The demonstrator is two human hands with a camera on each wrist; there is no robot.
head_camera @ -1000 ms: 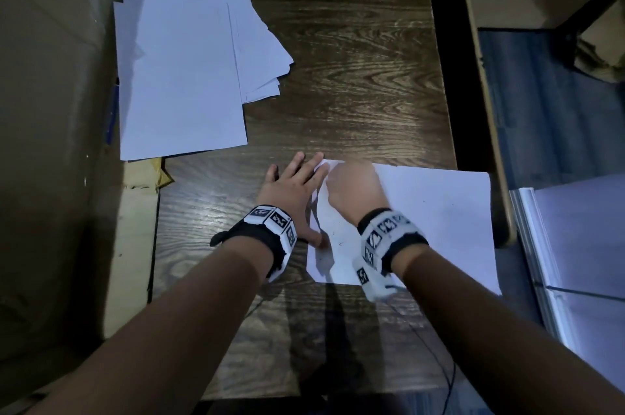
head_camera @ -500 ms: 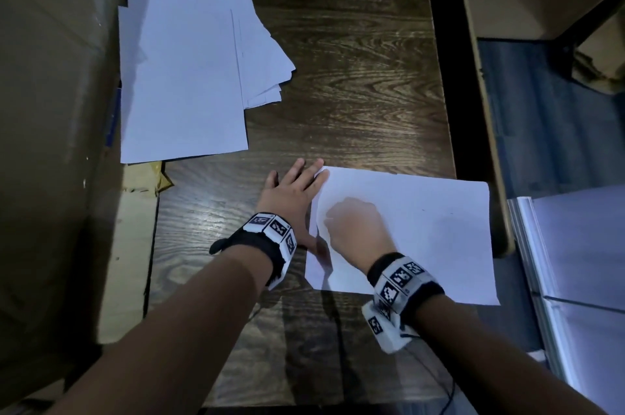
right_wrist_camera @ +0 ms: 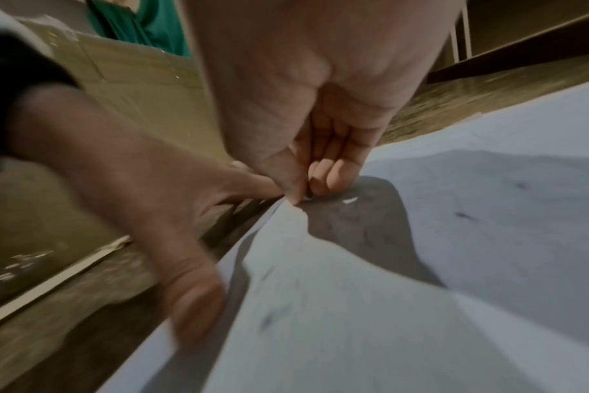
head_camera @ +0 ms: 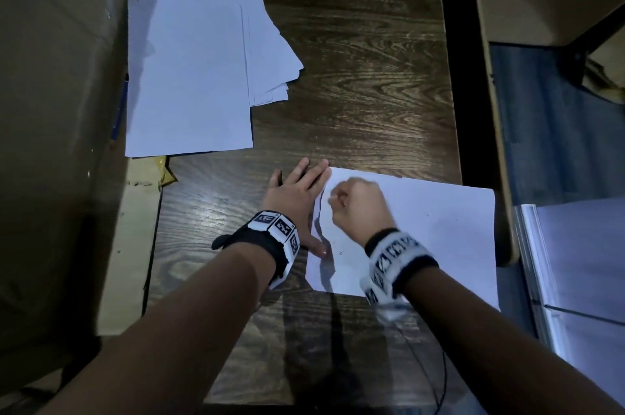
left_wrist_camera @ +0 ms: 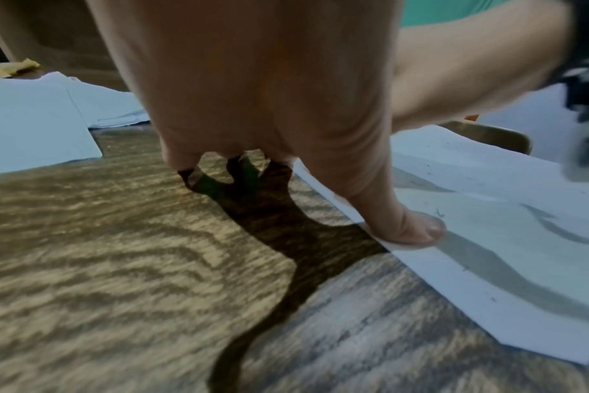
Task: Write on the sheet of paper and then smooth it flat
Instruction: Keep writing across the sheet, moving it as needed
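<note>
A white sheet of paper (head_camera: 439,238) lies crosswise on the wooden table (head_camera: 355,93), with faint small marks on it. My left hand (head_camera: 297,191) rests flat on the wood at the sheet's left edge, fingers straight, and its thumb (left_wrist_camera: 404,226) presses down on that edge. My right hand (head_camera: 358,208) is curled into a fist on the sheet near its far left corner. In the right wrist view the fingers (right_wrist_camera: 333,172) are folded into the palm with the thumb tip against the paper (right_wrist_camera: 387,319). No pen shows in either hand.
A loose stack of white sheets (head_camera: 189,76) lies at the far left of the table. A cardboard wall (head_camera: 50,110) stands along the left side. More white sheets (head_camera: 581,262) sit lower, off the table's right edge. A thin cable (head_camera: 436,374) hangs at the near edge.
My right fist slid toward me down the sheet's left part, then back up to the far left corner. The left hand stayed in place on the edge.
</note>
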